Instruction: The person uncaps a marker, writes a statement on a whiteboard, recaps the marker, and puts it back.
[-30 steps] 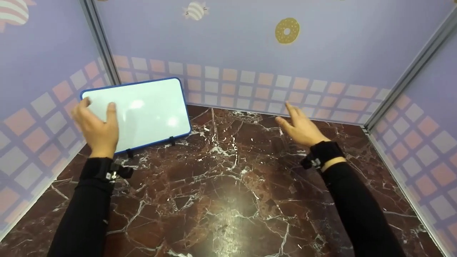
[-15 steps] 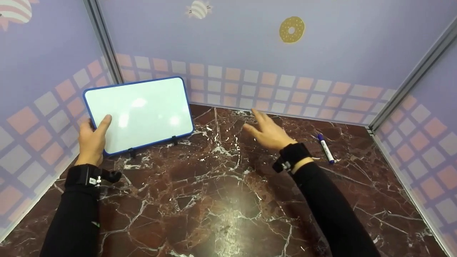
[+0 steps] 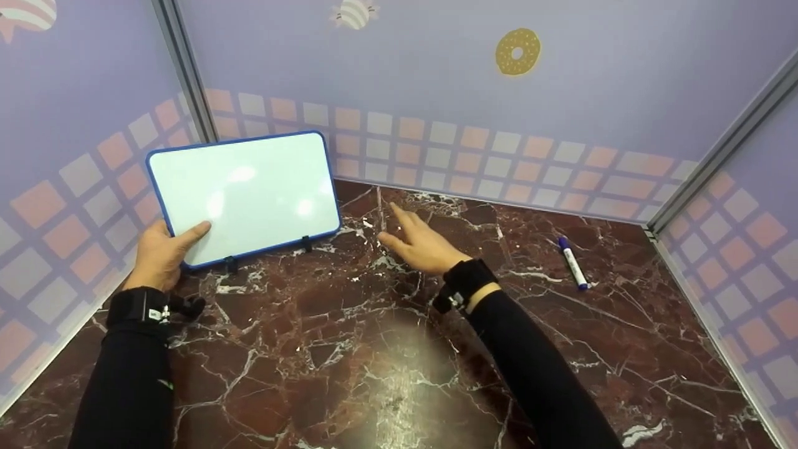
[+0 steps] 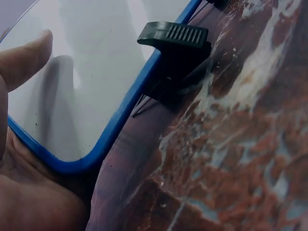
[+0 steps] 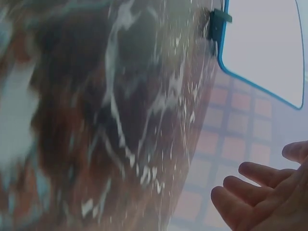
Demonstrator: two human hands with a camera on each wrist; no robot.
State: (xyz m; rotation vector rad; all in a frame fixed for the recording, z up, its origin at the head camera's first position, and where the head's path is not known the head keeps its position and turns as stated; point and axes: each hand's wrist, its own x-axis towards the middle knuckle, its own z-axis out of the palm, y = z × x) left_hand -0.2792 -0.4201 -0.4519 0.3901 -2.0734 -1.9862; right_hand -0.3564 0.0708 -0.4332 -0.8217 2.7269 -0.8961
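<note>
A small whiteboard (image 3: 249,193) with a blue frame leans back at the left, its lower edge on black clips (image 4: 175,41). My left hand (image 3: 159,252) grips its lower left side, thumb on the white face and the other fingers behind the board, mostly hidden. In the left wrist view the thumb (image 4: 29,57) lies over the board's surface. My right hand (image 3: 424,246) is in the air to the right of the board, apart from it, holding nothing. Its fingers (image 5: 252,190) are extended in the right wrist view.
A marker (image 3: 573,264) with purple ends lies on the dark marble-patterned table (image 3: 312,386) at the right. Patterned walls (image 3: 436,81) enclose the left, back and right sides. A grey metal post (image 3: 190,81) stands behind the board.
My left hand has moved from in front of the board to grip its lower left side. My right hand has travelled left toward the board, uncovering the marker.
</note>
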